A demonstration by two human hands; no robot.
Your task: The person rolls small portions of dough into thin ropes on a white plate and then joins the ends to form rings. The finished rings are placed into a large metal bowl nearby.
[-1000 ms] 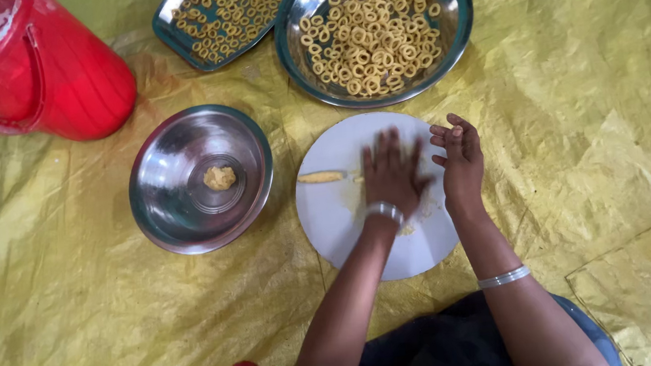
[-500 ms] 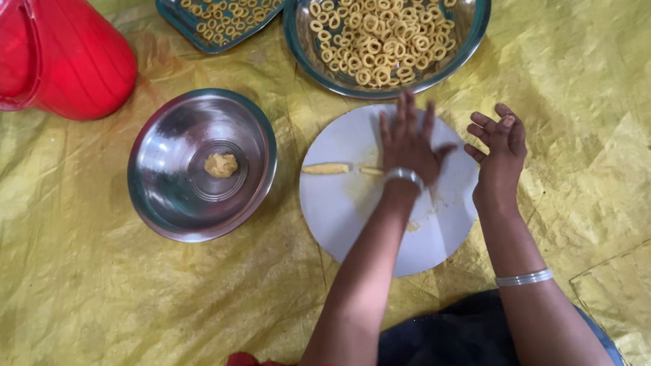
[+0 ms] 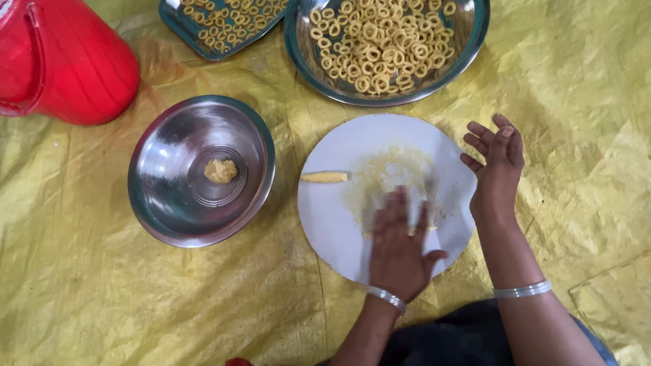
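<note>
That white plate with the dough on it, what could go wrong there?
The left hand presses flat on the white plate; pushing too hard might squash or snap the dough under it, which looks blurred. The short dough stick lies close to the plate's left edge, so a sweep could knock it onto the yellow sheet. The right hand hovers open by the plate's right rim and might bump it.
</note>
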